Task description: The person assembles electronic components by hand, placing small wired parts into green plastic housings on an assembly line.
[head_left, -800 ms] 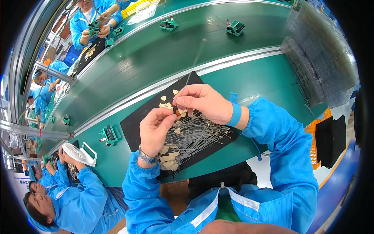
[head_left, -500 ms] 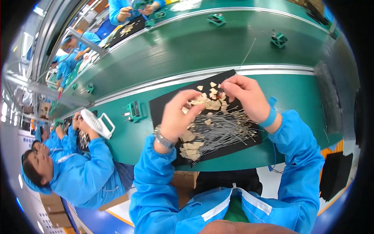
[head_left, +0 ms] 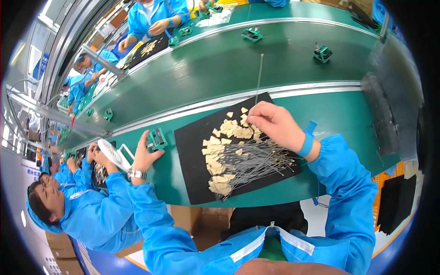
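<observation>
My left hand (head_left: 145, 153) is at a small green frame-like device (head_left: 158, 139) on the green bench, thumb and fingers spread around its near left side. Whether the fingertips touch the device, I cannot tell. My right hand (head_left: 277, 126) pinches a thin grey wire (head_left: 260, 75), which sticks up from the fingertips past the metal rail. Below that hand lies a black mat (head_left: 190, 160). It carries a loose bundle of grey wires (head_left: 261, 158) with small pale tips, and scattered cream-coloured paper-like pieces (head_left: 213, 158) along the left and far side.
Beyond the metal rail (head_left: 206, 100) runs a green belt (head_left: 197, 68) bearing more green devices (head_left: 322, 53). A person (head_left: 87, 201) in blue sits at my left, beside a white round fan-like object (head_left: 111, 153). A person across the belt (head_left: 158, 18) works too. A clear plastic panel (head_left: 385, 110) stands at right.
My left hand has moved from above the cream pieces left to the green device, its fingers spreading. My right hand stays over the mat's far edge, and the wire in it now points more upright.
</observation>
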Available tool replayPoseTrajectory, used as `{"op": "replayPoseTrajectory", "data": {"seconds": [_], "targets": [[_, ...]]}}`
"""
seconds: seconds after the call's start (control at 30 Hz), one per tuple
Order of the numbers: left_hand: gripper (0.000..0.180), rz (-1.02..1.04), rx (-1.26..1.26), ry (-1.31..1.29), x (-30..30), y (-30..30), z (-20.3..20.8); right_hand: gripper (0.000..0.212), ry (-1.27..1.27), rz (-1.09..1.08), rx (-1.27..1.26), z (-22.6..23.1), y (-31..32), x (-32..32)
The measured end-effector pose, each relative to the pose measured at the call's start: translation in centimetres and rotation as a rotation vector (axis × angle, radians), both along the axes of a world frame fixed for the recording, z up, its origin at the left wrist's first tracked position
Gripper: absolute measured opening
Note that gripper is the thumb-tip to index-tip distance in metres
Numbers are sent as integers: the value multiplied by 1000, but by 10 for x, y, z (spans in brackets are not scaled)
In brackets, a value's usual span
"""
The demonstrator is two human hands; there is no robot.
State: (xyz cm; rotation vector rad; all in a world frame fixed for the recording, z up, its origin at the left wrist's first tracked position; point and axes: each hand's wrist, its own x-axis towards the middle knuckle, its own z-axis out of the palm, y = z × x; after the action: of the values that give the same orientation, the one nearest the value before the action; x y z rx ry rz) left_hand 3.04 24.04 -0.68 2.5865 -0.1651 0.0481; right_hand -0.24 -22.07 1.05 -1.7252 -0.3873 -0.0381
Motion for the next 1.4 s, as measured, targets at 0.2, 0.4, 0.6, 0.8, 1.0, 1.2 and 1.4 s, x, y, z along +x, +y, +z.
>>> {"op": "replayPoseTrajectory", "data": {"seconds": [0.2, 0.4, 0.6, 0.8, 1.0, 1.2, 1.4], "targets": [[76, -236, -114, -223, -6, -67, 44, 13, -42, 23, 39, 5, 5, -5], [69, -432, -447, -10, -4, -163, 42, 10, -115, 67, 133, 23, 1, -11], [66, -539, -645, 144, -9, -220, 33, 10, -220, 74, 105, 37, 1, -21], [58, -501, -824, 243, -18, -243, 20, 9, -324, 26, 11, 31, 4, -21], [58, -501, -837, 247, -19, -245, 16, 8, -273, -53, -48, 31, 4, -21], [55, -462, -813, 220, -20, -243, 11, 8, -418, -76, -80, 28, 0, -14], [54, -442, -752, 225, -21, -241, 10, 13, -243, -121, 50, 35, -3, -14]]}}
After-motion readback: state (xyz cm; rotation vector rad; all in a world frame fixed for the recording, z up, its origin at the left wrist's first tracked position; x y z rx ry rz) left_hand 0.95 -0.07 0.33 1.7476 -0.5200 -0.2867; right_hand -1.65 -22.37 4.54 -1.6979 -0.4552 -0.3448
